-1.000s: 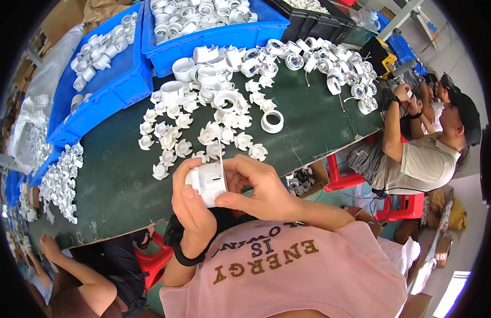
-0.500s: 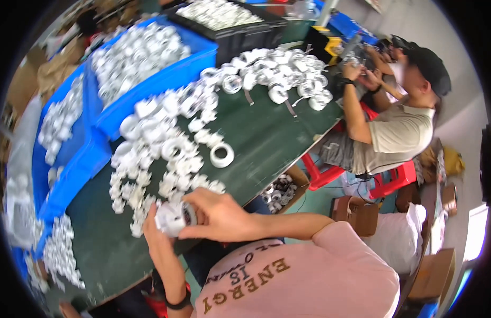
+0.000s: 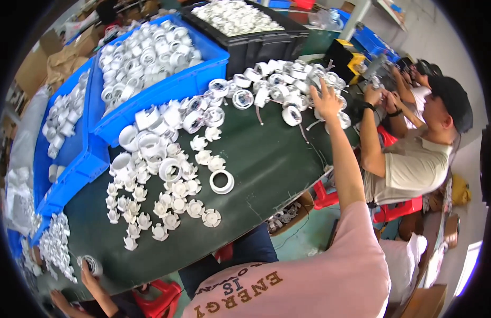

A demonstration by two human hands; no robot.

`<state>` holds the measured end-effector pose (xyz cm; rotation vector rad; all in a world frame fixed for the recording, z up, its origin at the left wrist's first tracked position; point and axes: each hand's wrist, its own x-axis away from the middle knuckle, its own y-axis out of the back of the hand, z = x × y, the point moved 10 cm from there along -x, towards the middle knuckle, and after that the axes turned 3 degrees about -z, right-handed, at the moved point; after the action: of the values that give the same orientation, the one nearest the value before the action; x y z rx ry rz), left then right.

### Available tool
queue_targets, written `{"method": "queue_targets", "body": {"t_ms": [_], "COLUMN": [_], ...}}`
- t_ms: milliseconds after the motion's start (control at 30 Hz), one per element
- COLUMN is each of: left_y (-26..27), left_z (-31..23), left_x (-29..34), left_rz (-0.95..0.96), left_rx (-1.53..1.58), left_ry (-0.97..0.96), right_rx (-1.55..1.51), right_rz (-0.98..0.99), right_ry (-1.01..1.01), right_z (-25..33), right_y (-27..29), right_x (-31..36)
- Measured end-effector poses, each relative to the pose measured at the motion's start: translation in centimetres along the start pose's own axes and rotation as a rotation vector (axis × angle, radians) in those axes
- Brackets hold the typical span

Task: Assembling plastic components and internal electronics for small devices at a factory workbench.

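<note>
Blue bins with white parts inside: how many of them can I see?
2: the larger blue bin, left of the black bin, and the narrower-looking blue bin, beside it, farther left. Others may be hidden.

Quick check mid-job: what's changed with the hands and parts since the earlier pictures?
The right hand has let go and moved forward and right, fingers spread at the heap of round white units. What looks like the left hand has moved left, holding a white round part. The white finned pieces, loose ring and blue bins look unchanged.
</note>
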<state>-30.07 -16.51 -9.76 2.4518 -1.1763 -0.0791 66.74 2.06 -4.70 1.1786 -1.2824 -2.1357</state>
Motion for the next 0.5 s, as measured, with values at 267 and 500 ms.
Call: {"method": "queue_targets", "body": {"t_ms": [267,500], "left_y": [4.9,-2.6], "left_z": [3.9,-10.3], "left_x": [-2.8,7.5], "left_rz": [-0.215,-0.690], "left_rx": [-0.018,-0.679], "left_ry": [-0.091,-0.871], "right_rx": [0.196,0.026], "right_rz": [0.062,-0.036], "right_ry": [0.134,0.302], "right_z": [10.6,18.3], "right_y": [0.6,1.7], "right_x": [4.3,10.1]}}
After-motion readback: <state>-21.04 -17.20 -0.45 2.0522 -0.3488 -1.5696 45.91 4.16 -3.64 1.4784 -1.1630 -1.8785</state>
